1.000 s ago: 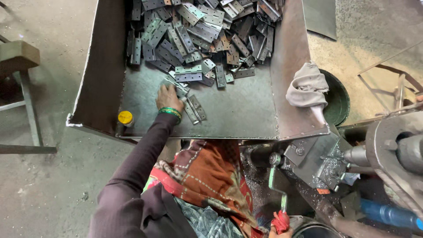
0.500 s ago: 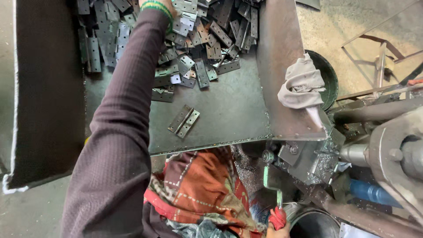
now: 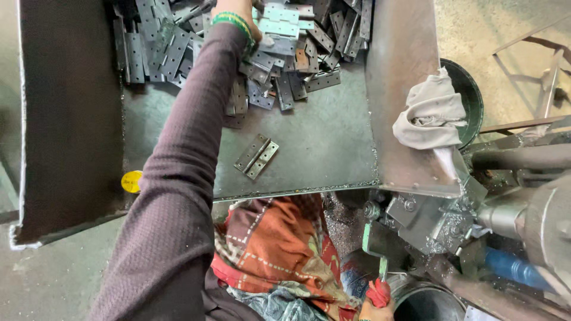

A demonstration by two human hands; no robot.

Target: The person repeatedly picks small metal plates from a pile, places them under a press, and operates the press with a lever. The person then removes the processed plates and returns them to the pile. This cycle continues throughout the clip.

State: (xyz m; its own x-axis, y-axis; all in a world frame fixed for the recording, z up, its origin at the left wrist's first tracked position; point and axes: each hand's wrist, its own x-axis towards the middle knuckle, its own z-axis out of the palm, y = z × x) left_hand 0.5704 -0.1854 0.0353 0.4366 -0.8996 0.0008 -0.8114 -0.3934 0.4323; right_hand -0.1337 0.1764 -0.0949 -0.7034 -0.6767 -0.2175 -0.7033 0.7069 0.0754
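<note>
My left hand (image 3: pixel 233 8), with green bangles at the wrist, reaches to the top edge of view and rests on a pile of grey metal hinges (image 3: pixel 285 35). Its fingers are cut off by the frame, so its grip is unclear. The pile fills the far end of a steel tray (image 3: pixel 321 148). One folded hinge (image 3: pixel 256 156) lies alone on the tray floor, nearer to me. At the bottom edge my right hand (image 3: pixel 373 310) is closed around a red-wrapped lever (image 3: pixel 377 291) on a green metal bar.
A grey rag (image 3: pixel 428 113) hangs over the tray's right wall, beside a black bucket (image 3: pixel 470 89). A yellow cap (image 3: pixel 131 181) sits by the tray's left corner. A metal machine (image 3: pixel 535 220) with a blue part (image 3: pixel 511 267) stands at right. Patterned cloth (image 3: pixel 273 249) covers my lap.
My left arm has stretched from the tray's front up into the hinge pile. The folded hinge it was near now lies alone on the tray floor. The view has shifted closer.
</note>
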